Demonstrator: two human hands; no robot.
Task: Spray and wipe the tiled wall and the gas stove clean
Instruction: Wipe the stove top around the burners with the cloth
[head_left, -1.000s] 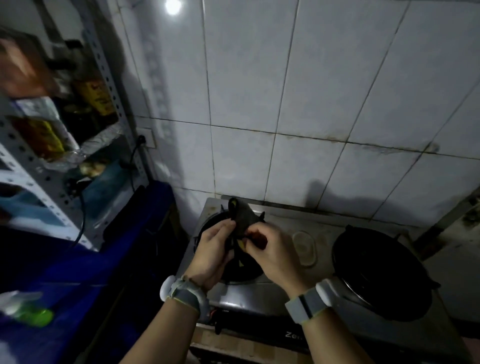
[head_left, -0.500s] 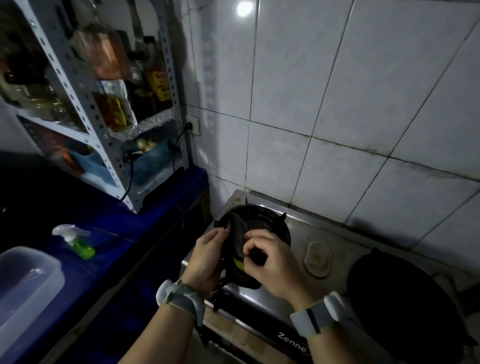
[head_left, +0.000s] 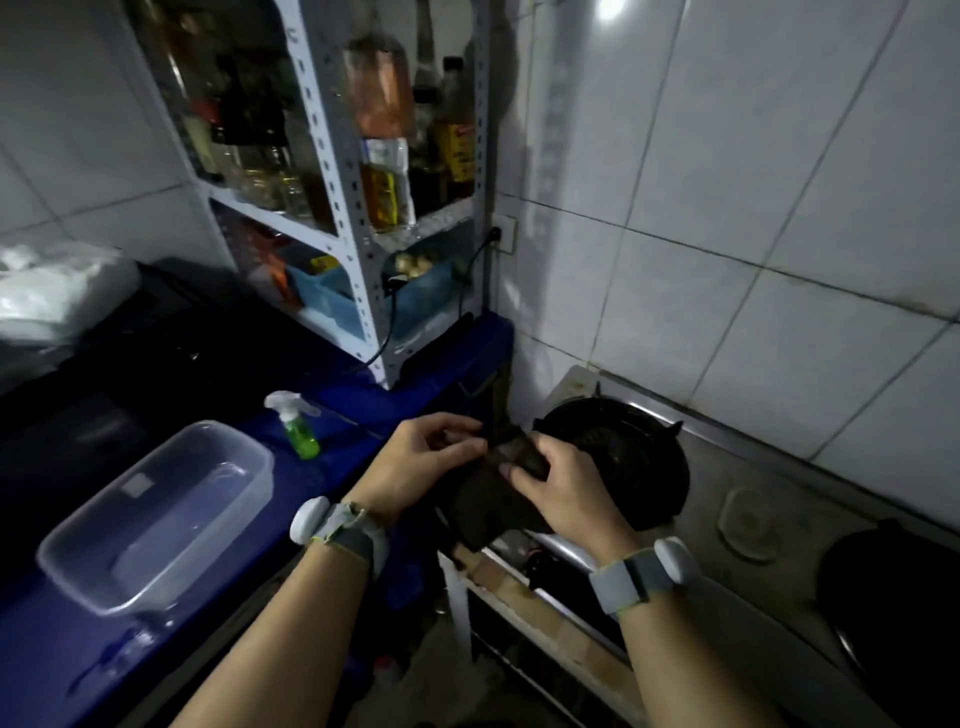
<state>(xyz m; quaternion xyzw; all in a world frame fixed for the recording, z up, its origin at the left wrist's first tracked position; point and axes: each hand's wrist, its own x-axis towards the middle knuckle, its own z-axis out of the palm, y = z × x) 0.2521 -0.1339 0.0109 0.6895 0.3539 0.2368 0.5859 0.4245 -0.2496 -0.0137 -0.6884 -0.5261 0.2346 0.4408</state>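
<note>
A dark cloth (head_left: 493, 501) hangs between both hands, in front of the gas stove's (head_left: 753, 483) left burner (head_left: 631, 457). My left hand (head_left: 421, 467) pinches the cloth's upper left edge. My right hand (head_left: 563, 491) grips its top right part, fingers curled over it. A small green spray bottle (head_left: 298, 431) with a white trigger stands on the blue counter (head_left: 363, 405), left of my hands. The white tiled wall (head_left: 779, 208) rises behind the stove, with grimy grout lines.
A clear plastic tub (head_left: 156, 514) holding water sits on the counter at lower left. A white metal rack (head_left: 343, 208) with bottles and jars stands at the counter's back. A dark pan (head_left: 893, 597) covers the right burner. A cord runs to a wall socket (head_left: 501, 234).
The view has swung left, bringing the counter, tub and spray bottle into sight. Both hands moved with the cloth toward the stove's left edge and keep working it between the fingers.
</note>
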